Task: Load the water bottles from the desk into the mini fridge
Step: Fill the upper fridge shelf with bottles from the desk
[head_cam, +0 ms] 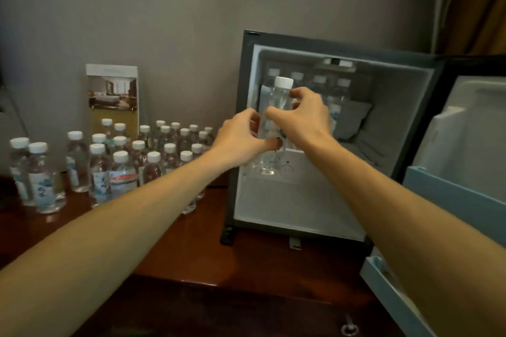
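Bottle is nearly upright before the open mini fridge. Left hand grips it low; right hand grips higher.

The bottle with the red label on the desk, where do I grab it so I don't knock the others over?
Grab the red-label bottle around its neck, just under the white cap, coming straight down from above. It stands upright, and other bottles crowd close on both sides, so there's probably little room for fingers round its body.
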Demonstrator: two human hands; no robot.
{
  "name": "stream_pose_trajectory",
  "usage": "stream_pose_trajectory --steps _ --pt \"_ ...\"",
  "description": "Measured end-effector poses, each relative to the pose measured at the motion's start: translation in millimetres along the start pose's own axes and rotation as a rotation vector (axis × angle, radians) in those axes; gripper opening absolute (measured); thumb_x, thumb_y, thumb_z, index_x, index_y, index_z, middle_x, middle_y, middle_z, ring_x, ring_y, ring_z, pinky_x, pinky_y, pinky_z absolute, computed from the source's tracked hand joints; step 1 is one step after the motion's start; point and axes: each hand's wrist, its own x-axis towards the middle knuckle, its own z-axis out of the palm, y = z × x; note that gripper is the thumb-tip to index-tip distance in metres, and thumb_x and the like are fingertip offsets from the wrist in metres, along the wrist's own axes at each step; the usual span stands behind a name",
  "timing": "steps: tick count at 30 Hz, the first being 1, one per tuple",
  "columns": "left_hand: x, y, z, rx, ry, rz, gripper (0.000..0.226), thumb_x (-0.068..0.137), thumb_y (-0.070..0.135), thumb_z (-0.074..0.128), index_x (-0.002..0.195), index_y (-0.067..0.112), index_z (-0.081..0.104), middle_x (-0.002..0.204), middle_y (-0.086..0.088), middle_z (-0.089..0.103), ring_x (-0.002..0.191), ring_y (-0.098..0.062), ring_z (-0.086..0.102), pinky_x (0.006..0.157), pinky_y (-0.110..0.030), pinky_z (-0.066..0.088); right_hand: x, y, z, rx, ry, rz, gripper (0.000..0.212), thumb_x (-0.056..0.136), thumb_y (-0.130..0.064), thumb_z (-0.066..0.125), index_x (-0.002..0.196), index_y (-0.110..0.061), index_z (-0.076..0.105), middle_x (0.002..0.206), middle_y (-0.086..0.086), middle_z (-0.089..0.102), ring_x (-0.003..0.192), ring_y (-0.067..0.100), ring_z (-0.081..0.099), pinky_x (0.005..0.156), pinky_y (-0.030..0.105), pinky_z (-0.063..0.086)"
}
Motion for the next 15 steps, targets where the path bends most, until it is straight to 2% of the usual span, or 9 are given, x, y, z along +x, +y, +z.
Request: stream_pose_trajectory --steps 3,5,8,10,12,13,15 --pt "21.3 14.5 31.6 0.011 -0.035 0.061 0.050 0.075 0.050 0.086 0.107 0.025 0.058 0.097 0.009 0.063 0.092 -0.015 0.063 0.073 -0.034 0.052 13.3 19.9 -17.8 0.017 0.059 0.104 0.078 0.061 -0.051 0.075 0.133 -0.023 0.062 0.124 0.001 0.069 0.109 0.024 0.068 0.089 0.049 0.060" --pt "35.7 22.4 51.1 0.010 -0.050 0.085 0.052 0.075 0.050 0.085 0.113 0.025 0.059 0.102 0.007 0.064 0.096 -0.016 0.064 0.076 -0.035 0.054 25.5 31.7 -29.1 0.021 0.092 0.174 0.074 0.057 -0.049 0.074 0.126 -0.024 0.065 0.115 0.000 0.071 0.101 0.024 0.070 0.085 0.048 0.061" --pt "53.8 32.3 75.7 -0.001 -0.076 0.102 0.058 0.076 0.049 0.086 0.120 0.021 0.061 0.109 0.004 0.067 0.098 -0.016 0.065 0.083 -0.039 0.058 42.2 43.5 -46.6 0.007 0.092 0.245 0.056 0.072 -0.032 0.081 0.124 -0.020 0.063 0.112 0.002 0.070 0.097 0.025 0.070 0.085 0.048 0.061" --pt "64.9 38.2 89.4 -0.029 -0.093 0.115 0.054 0.077 0.046 0.086 0.117 0.021 0.060 0.102 0.006 0.065 0.094 -0.014 0.064 0.073 -0.032 0.055 53.7 53.3 -54.4 -0.019 0.106 0.265 0.057 0.079 -0.027 0.082 0.130 -0.019 0.059 0.114 0.003 0.067 0.099 0.027 0.070 0.085 0.049 0.061" --pt "74.9 43.9 101.9 -0.053 -0.110 0.136 0.050 0.078 0.043 0.086 0.114 0.023 0.057 0.094 0.011 0.061 0.087 -0.011 0.061 0.063 -0.024 0.046 63.8 61.4 -59.4 -0.045 0.121 0.292 0.056 0.082 -0.027 0.081 0.132 -0.019 0.057 0.114 0.003 0.067 0.096 0.027 0.070 0.082 0.048 0.062" --pt "79.9 46.6 108.5 -0.071 -0.121 0.142 0.049 0.079 0.042 0.086 0.114 0.025 0.056 0.092 0.013 0.059 0.084 -0.008 0.060 0.061 -0.023 0.044 69.2 64.8 -62.0 -0.056 0.132 0.313 0.052 0.082 -0.027 0.081 0.129 -0.019 0.058 0.113 0.004 0.067 0.094 0.027 0.070 0.080 0.048 0.062" --pt "88.4 50.8 120.2 -0.111 -0.139 0.154 0.049 0.079 0.041 0.086 0.115 0.025 0.056 0.092 0.013 0.061 0.084 -0.004 0.061 0.065 -0.024 0.049 80.0 69.3 -67.4 -0.075 0.153 0.353 0.040 0.084 -0.024 0.078 0.119 -0.018 0.059 0.109 0.006 0.067 0.090 0.028 0.069 0.078 0.049 0.063"
